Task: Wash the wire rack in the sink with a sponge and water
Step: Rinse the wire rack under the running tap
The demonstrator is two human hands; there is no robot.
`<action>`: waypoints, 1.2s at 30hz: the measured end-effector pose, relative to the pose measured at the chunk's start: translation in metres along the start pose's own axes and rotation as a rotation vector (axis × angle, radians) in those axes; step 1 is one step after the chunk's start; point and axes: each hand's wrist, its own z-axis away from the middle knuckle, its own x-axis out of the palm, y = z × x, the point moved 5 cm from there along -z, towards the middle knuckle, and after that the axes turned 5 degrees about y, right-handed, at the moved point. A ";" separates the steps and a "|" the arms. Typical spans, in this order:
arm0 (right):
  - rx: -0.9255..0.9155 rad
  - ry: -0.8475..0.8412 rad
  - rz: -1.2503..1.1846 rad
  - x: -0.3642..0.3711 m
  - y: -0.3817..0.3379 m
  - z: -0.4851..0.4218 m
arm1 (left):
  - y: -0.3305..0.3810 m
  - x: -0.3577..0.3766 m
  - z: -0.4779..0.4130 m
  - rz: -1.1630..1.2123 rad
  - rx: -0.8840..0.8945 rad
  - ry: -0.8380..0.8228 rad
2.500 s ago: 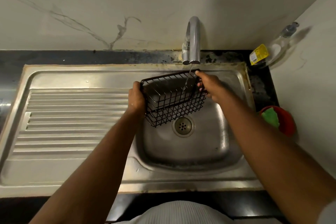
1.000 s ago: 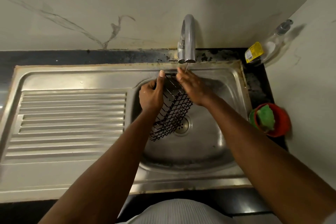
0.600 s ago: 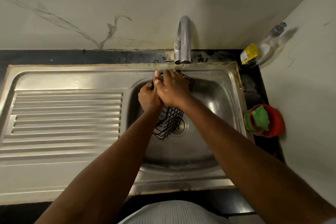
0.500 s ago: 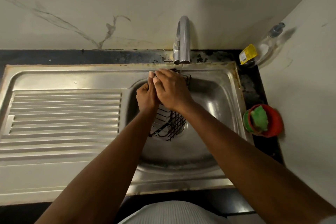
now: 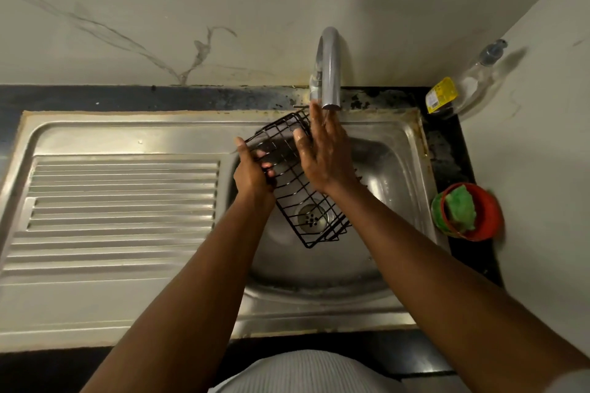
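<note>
Hands over sink (image 5: 412,137): my left hand (image 5: 252,175) grip clamps one wire rack (image 5: 297,182); right hand (image 5: 322,153) flat, fingers spread, against it; one sponge (image 5: 459,207) at 3 o'clock.

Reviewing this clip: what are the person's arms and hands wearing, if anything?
Both forearms are bare up to the frame edge; no sleeves, gloves, watch or rings show. The left hand and right hand are uncovered, and the right looks wet and glossy. A pale ribbed garment covers the torso at the bottom edge.
</note>
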 end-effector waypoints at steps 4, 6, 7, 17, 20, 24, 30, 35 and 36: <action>0.231 -0.036 0.122 0.001 -0.003 -0.011 | 0.000 -0.003 -0.004 0.138 -0.090 0.019; 0.233 -0.011 0.172 0.002 -0.020 -0.013 | -0.007 -0.002 -0.003 0.177 -0.122 0.032; 0.220 -0.016 0.201 0.003 -0.029 -0.014 | -0.012 -0.002 -0.004 0.205 -0.137 0.031; -0.317 -0.269 0.242 0.031 -0.063 0.002 | -0.030 -0.002 -0.014 0.588 -0.260 0.072; -0.108 -0.249 0.244 0.014 -0.016 0.003 | -0.020 -0.012 -0.015 0.519 -0.251 0.192; 0.283 -0.277 0.192 -0.002 0.061 0.018 | -0.014 -0.021 -0.018 0.510 -0.246 0.194; 0.371 -0.126 0.211 -0.003 0.042 0.010 | -0.024 -0.012 -0.012 0.457 -0.251 0.216; 0.058 -0.198 0.191 0.023 -0.049 0.003 | -0.026 0.014 0.000 0.579 -0.207 -0.075; 0.015 -0.218 0.185 0.030 -0.066 0.001 | -0.022 0.022 0.009 0.618 -0.163 -0.199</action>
